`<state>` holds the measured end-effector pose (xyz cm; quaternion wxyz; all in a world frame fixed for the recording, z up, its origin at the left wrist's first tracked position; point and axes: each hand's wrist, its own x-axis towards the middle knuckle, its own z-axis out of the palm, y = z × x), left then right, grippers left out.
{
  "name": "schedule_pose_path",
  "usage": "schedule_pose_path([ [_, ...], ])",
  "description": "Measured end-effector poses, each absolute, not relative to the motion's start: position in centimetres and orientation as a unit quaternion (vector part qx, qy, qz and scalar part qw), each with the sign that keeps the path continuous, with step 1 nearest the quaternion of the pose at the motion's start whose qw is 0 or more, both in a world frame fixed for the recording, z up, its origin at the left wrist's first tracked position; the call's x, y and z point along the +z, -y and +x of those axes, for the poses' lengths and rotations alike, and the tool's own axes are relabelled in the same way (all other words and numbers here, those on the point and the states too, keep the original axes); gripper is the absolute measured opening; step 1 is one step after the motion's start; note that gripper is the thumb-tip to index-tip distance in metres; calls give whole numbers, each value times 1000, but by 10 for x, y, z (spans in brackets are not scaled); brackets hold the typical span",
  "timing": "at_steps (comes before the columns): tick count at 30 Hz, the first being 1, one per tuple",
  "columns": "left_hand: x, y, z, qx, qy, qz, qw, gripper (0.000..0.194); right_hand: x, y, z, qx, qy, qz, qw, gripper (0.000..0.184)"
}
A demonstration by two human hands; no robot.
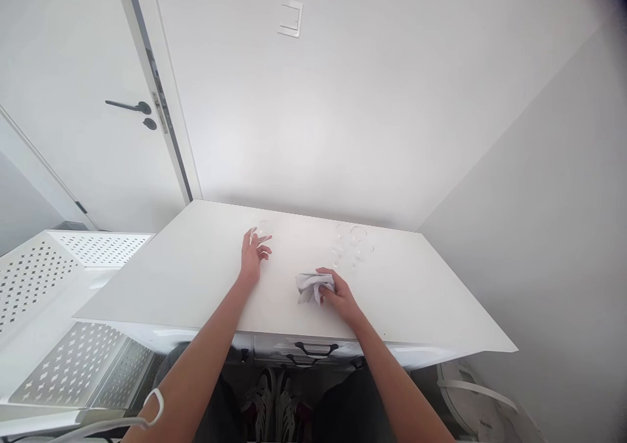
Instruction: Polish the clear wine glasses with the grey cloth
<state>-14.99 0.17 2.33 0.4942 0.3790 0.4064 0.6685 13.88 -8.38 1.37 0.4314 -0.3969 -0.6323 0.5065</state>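
A clear, rounded glass (265, 227) is at the fingers of my left hand (253, 255), toward the back of the white cabinet top (206, 286). Its outline is faint, and the fingers are curled around its lower part. My right hand (343, 297) grips a folded light grey cloth (309, 286) nearer the front edge, with the thumb and fingers closed on it. Beyond the right hand stands a group of several clear glass pieces (359, 235); their exact shape is hard to make out against the white surface.
Black-handled drawers (316, 349) face me below the cabinet top. White perforated metal furniture (44, 273) stands at the left, with a white cable (117, 422) in the lower left. A door (88, 103) is at the back left, and a pale container (475, 397) sits low at the right.
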Motion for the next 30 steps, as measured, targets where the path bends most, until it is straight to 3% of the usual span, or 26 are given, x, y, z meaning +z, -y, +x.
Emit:
schedule_pose_path([
  [8,26,17,-136,584,-412,540,445,54,18,92,133,598,585,-351,420,81],
  [13,25,14,-134,569,-423,557,434,54,20,78,117,540,562,-409,475,72],
  [19,24,12,-135,588,-432,533,429,54,29,31,66,581,492,-344,550,31],
  [30,30,16,-137,610,-426,511,430,58,19,-11,34,620,398,-350,578,43],
])
